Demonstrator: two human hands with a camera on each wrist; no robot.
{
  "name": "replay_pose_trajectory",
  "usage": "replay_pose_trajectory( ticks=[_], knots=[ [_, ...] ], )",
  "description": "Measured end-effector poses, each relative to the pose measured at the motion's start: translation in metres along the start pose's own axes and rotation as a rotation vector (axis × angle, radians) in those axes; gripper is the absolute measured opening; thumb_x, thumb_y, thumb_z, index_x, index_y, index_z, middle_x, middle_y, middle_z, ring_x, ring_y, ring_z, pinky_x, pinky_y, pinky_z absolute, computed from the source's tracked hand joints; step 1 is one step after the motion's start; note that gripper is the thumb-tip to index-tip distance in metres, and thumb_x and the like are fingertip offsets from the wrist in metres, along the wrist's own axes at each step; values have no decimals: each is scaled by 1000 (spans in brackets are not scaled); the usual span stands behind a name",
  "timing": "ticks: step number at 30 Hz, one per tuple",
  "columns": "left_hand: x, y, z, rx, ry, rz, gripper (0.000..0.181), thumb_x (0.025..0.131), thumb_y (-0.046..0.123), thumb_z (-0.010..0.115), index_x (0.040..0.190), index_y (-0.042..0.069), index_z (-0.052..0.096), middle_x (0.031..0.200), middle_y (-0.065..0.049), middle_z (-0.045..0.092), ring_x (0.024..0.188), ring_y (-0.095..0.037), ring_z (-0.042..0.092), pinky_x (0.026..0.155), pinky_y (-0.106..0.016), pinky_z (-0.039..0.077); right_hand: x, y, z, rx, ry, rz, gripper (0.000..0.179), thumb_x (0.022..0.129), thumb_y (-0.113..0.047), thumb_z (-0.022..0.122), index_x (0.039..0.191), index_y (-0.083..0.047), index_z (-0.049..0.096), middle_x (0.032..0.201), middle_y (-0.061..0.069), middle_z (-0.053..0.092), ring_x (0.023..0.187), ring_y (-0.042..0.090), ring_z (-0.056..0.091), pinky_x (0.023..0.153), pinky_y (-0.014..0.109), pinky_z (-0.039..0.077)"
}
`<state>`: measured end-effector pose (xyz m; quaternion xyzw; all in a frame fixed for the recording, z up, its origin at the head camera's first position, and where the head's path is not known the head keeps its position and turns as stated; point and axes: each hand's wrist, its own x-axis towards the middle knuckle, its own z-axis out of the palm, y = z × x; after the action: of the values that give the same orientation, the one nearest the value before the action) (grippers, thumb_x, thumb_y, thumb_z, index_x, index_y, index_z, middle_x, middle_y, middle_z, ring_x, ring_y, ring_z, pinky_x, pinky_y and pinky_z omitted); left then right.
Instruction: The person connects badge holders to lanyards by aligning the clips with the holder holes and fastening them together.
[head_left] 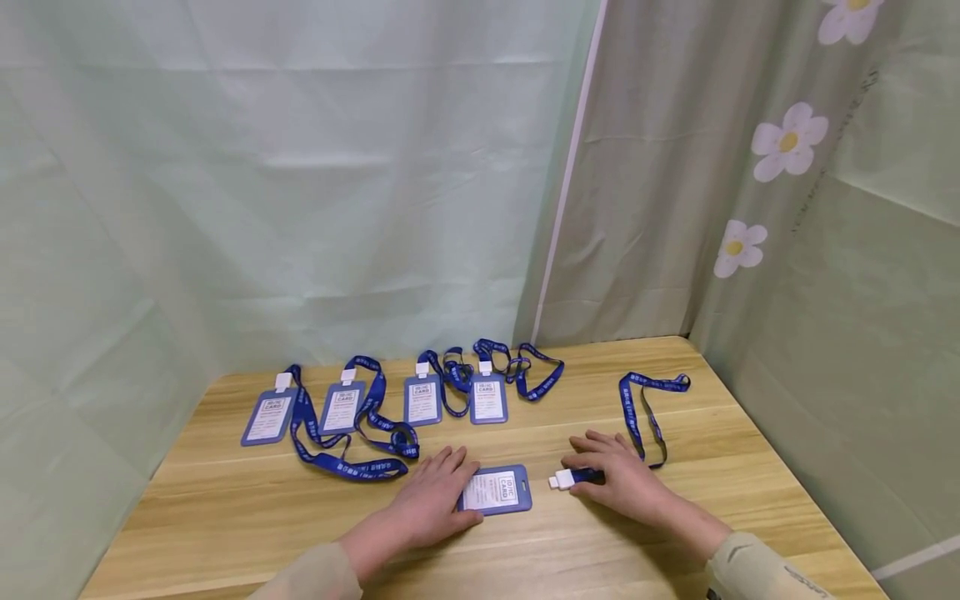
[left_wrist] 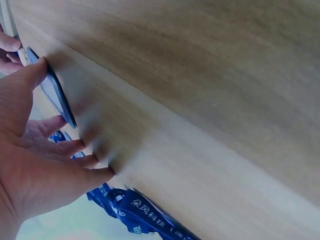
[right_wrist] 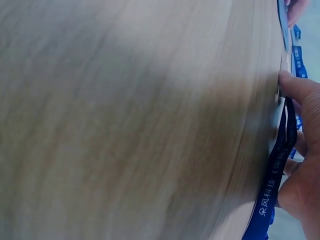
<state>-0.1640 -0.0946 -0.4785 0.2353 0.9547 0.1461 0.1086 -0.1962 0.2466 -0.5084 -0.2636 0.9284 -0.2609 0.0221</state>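
Observation:
A blue ID card holder [head_left: 495, 490] with a white card lies flat on the wooden table. My left hand [head_left: 433, 502] is over its left end, thumb and index finger at its opposite edges; the other fingers reach down to the tabletop. Just right of the holder, my right hand [head_left: 621, 479] pinches a blue lanyard [head_left: 588, 475] close behind its white clip [head_left: 564, 479]. The clip points at the holder's slotted end, a small gap apart. In the right wrist view the lanyard strap [right_wrist: 272, 175] runs under the palm.
Several blue ID card holders, such as the leftmost one [head_left: 268, 417], lie in a row at the back left with lanyards [head_left: 345, 465] attached. The held lanyard's loop [head_left: 637, 408] spreads behind my right hand. Curtains [head_left: 360, 183] surround the wooden table [head_left: 195, 517].

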Motion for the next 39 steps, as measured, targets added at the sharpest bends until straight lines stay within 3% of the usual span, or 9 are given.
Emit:
replay_pose_trajectory(
  ticks=[26,39],
  knots=[
    [11,15,9,38,83,-32,73,86,62,73,145,21,59,156,-22,42,143,-54,32,110,-77,24,5,-7,6,-13,18,31,33,88,-44,80,120,-33,77,152,5,52,148,39,34,115,74,12],
    [10,10,9,14,50,-40,85,85,68,70,152,21,51,160,-17,39,146,-51,28,114,-73,21,3,-5,2,-27,27,18,43,87,-44,81,127,-28,74,151,5,54,147,38,35,116,74,8]
  ],
)
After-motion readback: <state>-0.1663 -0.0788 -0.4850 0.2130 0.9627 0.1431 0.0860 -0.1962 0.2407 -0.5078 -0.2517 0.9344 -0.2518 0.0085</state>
